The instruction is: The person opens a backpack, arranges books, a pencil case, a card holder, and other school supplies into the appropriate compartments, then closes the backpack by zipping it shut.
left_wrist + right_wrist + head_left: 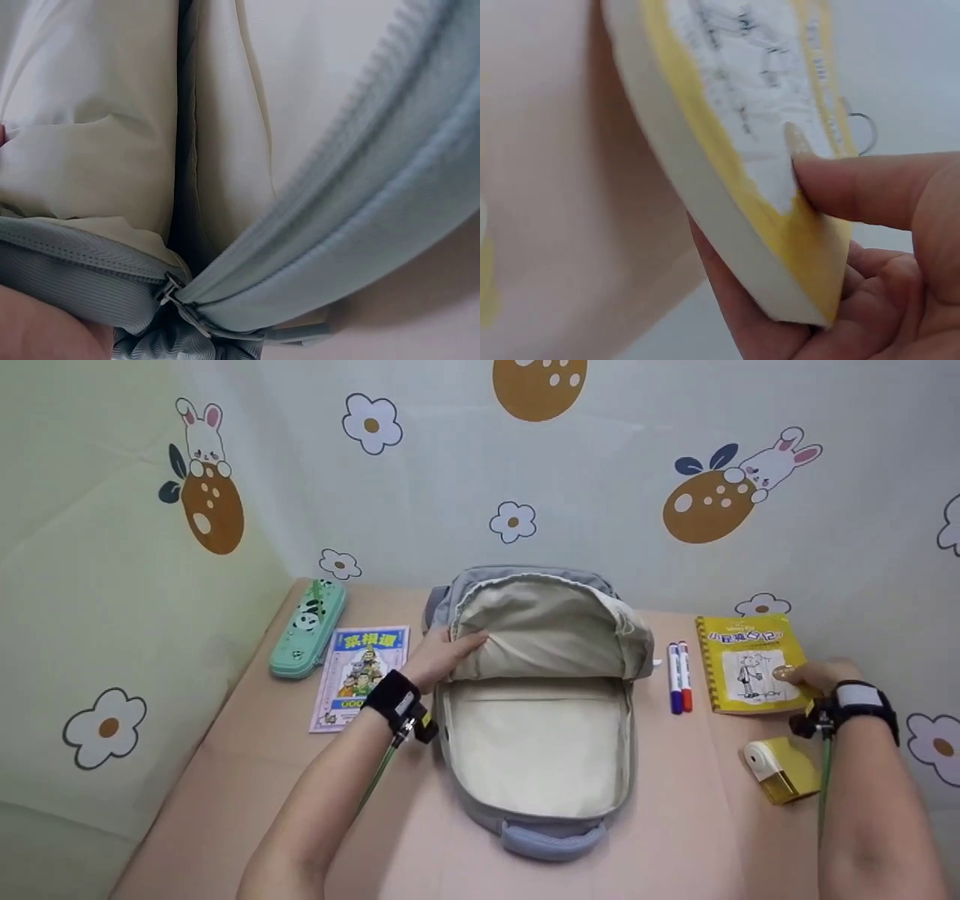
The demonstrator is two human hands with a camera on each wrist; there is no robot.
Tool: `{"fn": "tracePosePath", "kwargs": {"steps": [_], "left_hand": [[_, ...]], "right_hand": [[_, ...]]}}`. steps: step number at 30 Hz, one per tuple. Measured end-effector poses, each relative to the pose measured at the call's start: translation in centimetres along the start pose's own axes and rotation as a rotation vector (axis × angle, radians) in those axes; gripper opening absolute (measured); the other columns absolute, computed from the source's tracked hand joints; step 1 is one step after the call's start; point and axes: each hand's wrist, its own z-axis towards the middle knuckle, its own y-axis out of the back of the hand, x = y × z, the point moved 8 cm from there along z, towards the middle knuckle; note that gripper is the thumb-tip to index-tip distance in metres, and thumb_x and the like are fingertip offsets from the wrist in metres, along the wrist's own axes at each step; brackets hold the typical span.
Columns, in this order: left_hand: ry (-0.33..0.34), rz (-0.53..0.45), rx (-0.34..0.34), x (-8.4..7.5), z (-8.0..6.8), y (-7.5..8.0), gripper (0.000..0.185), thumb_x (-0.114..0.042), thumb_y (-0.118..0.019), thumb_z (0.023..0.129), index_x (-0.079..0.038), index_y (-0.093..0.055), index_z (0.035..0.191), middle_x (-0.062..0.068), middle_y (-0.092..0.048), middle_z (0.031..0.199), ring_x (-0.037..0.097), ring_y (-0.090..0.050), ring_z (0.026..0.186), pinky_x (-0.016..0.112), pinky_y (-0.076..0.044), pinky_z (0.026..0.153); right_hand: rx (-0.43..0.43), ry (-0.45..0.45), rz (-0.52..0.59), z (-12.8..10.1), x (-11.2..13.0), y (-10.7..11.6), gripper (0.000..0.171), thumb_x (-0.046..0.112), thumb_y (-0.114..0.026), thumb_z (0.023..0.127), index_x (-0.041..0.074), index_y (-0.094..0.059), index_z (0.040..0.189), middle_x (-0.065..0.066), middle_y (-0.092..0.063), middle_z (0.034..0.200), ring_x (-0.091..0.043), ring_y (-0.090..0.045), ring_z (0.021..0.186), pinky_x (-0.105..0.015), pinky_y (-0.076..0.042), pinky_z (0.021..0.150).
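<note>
A grey backpack [536,750] lies unzipped on the table, its cream lining showing and its handle toward me. My left hand [442,656] grips the left edge of the folded-back flap [540,622]; in the left wrist view only bits of that hand show beside the zipper [171,289]. At the right, my right hand [825,675] holds a yellow book [757,664] by its right edge. The right wrist view shows the thumb [870,187] on the cover of the tilted book [742,150], with the other fingers beneath it.
Left of the backpack lie a green panda pencil case [309,626] and a purple-edged book [364,667]. Two markers [679,679], one blue and one red, lie between backpack and yellow book. Nearer me on the right is a yellow-and-white pencil sharpener [784,769]. A patterned curtain [600,465] hangs behind.
</note>
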Motion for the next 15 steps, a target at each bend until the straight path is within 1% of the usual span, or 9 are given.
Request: {"fn": "tracePosePath", "kwargs": {"steps": [3,5,7,9,11,12,14,15], "left_hand": [[-0.007,0.022,0.001,0.0,0.0,0.1,0.033,-0.035,-0.073,0.096,-0.006,-0.068,0.11,0.006,-0.071,0.094,0.014,-0.064,0.07,0.029,-0.054,0.066],[-0.014,0.032,0.005,0.0,0.0,0.1,0.032,-0.036,-0.072,0.096,-0.006,-0.07,0.106,0.004,-0.071,0.089,0.012,-0.061,0.065,0.027,-0.052,0.062],[-0.018,0.045,0.005,0.1,-0.1,0.1,0.033,-0.037,-0.073,0.095,-0.005,-0.071,0.104,0.004,-0.07,0.086,0.011,-0.056,0.06,0.026,-0.049,0.057],[-0.025,0.041,0.005,0.0,-0.1,0.1,0.033,-0.038,-0.073,0.095,-0.007,-0.07,0.107,0.004,-0.071,0.09,0.011,-0.059,0.064,0.026,-0.05,0.06],[-0.026,0.041,0.004,0.0,0.0,0.2,0.034,-0.038,-0.073,0.095,-0.008,-0.07,0.109,0.006,-0.071,0.093,0.012,-0.061,0.065,0.026,-0.051,0.061],[-0.026,0.042,0.002,0.0,0.0,0.2,0.035,-0.039,-0.073,0.095,-0.007,-0.069,0.11,0.007,-0.072,0.094,0.013,-0.061,0.066,0.027,-0.051,0.062],[-0.026,0.04,0.004,0.1,0.0,0.2,0.036,-0.039,-0.073,0.095,-0.007,-0.069,0.111,0.008,-0.072,0.097,0.014,-0.064,0.07,0.027,-0.053,0.064],[-0.026,0.035,0.007,0.0,0.0,0.1,0.036,-0.038,-0.073,0.095,-0.007,-0.068,0.112,0.008,-0.072,0.099,0.014,-0.066,0.072,0.027,-0.054,0.065]], "right_hand": [[0.002,0.077,0.046,-0.1,0.1,0.5,0.057,0.024,-0.063,0.095,-0.015,-0.043,0.132,-0.007,-0.062,0.093,-0.022,-0.061,0.087,-0.033,-0.054,0.077],[-0.01,0.135,0.082,-0.3,0.3,0.7,0.053,0.022,-0.064,0.095,-0.013,-0.046,0.131,-0.002,-0.064,0.087,-0.018,-0.063,0.083,-0.032,-0.056,0.076],[-0.033,0.189,0.12,-0.6,0.5,0.7,0.057,0.022,-0.065,0.096,-0.014,-0.044,0.135,0.001,-0.064,0.084,-0.014,-0.064,0.079,-0.032,-0.057,0.077],[-0.052,0.225,0.17,-1.0,0.7,0.8,0.063,0.023,-0.063,0.098,-0.012,-0.039,0.144,0.005,-0.064,0.083,-0.011,-0.065,0.078,-0.031,-0.057,0.077],[-0.056,0.257,0.241,-1.5,0.9,0.8,0.064,0.024,-0.063,0.101,-0.01,-0.037,0.148,0.007,-0.064,0.082,-0.009,-0.066,0.078,-0.029,-0.058,0.077],[-0.05,0.271,0.281,-1.7,0.9,0.7,0.059,0.025,-0.063,0.101,-0.009,-0.041,0.145,0.009,-0.065,0.081,-0.008,-0.067,0.077,-0.028,-0.058,0.076],[-0.008,0.305,0.408,-2.4,1.1,0.4,0.046,0.024,-0.065,0.101,-0.003,-0.052,0.136,0.007,-0.068,0.08,-0.008,-0.069,0.077,-0.027,-0.058,0.073],[0.02,0.318,0.478,-2.8,1.2,0.2,0.036,0.023,-0.066,0.101,0.002,-0.058,0.129,0.006,-0.07,0.081,-0.009,-0.071,0.078,-0.026,-0.059,0.073]]}}
